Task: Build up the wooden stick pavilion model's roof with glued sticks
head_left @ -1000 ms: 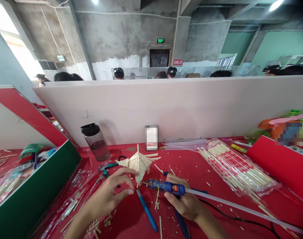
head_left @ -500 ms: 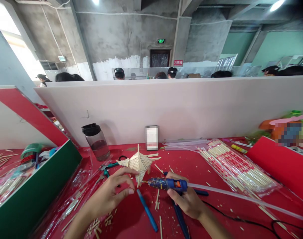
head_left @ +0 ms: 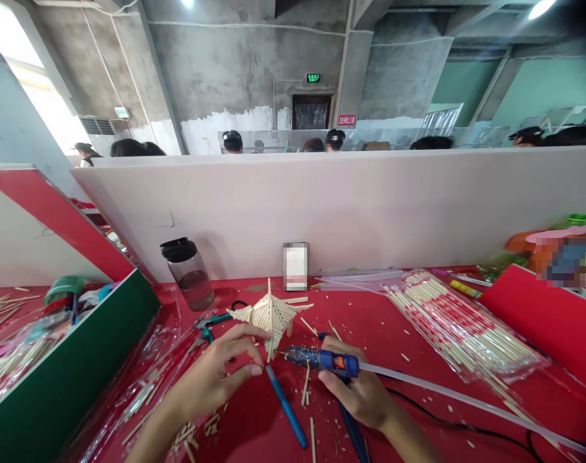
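Note:
A small pointed model [head_left: 270, 312], built of pale wooden sticks laid in rows, stands on the red table. My left hand [head_left: 228, 368] is at its lower left, fingers bent, the index fingertip against the model and the thumb close to its lower tip. The exact contact of the other fingertips is hidden. In my right hand [head_left: 358, 392] is a blue glue gun [head_left: 317, 360], its nozzle pointing left at the model's lower edge. A long clear glue stick [head_left: 442, 387] runs out of its back. Below the model lies a blue pen-like tool [head_left: 287, 406].
Green-handled pliers [head_left: 214, 321] and a dark-lidded bottle [head_left: 189, 276] stand back left. Packed wooden sticks [head_left: 461, 321] lie right; stick offcuts [head_left: 187, 437] are scattered in front. A green-sided box [head_left: 90, 360] borders the left. A black cable [head_left: 459, 423] crosses at right. A white partition [head_left: 331, 212] closes the back.
The glue gun has shifted slightly left and down, with its nozzle still close to the model's lower edge. My left hand stays almost where it was. The whole view has moved slightly.

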Motion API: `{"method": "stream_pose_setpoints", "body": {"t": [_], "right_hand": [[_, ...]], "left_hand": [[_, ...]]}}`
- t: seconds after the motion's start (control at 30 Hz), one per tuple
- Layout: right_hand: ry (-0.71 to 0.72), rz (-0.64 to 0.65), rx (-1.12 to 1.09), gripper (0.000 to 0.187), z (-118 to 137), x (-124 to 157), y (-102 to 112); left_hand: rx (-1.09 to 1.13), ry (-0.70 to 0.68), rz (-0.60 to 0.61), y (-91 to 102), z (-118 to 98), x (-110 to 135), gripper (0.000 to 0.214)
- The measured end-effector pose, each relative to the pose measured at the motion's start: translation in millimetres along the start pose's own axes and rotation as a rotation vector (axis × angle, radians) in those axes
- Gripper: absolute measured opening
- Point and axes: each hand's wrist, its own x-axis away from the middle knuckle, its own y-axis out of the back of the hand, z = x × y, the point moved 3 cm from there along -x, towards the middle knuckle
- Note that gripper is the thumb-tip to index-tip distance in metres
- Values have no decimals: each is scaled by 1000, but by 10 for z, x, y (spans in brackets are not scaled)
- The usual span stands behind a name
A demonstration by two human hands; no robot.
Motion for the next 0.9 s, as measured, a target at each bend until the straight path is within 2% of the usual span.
{"method": "stream_pose_setpoints", "body": {"t": [0.23,0.67,0.9], "right_hand": [[9,-11,48,37,-3,12,-5],[25,110,-17,32,33,-24,85],[23,97,19,33,51,-45,62]], "left_hand": [[-3,2,-4,12,-3,-7,22],[1,-8,-11,5,-13,-7,23],[3,-14,-14,22,-51,-14,21]]}}
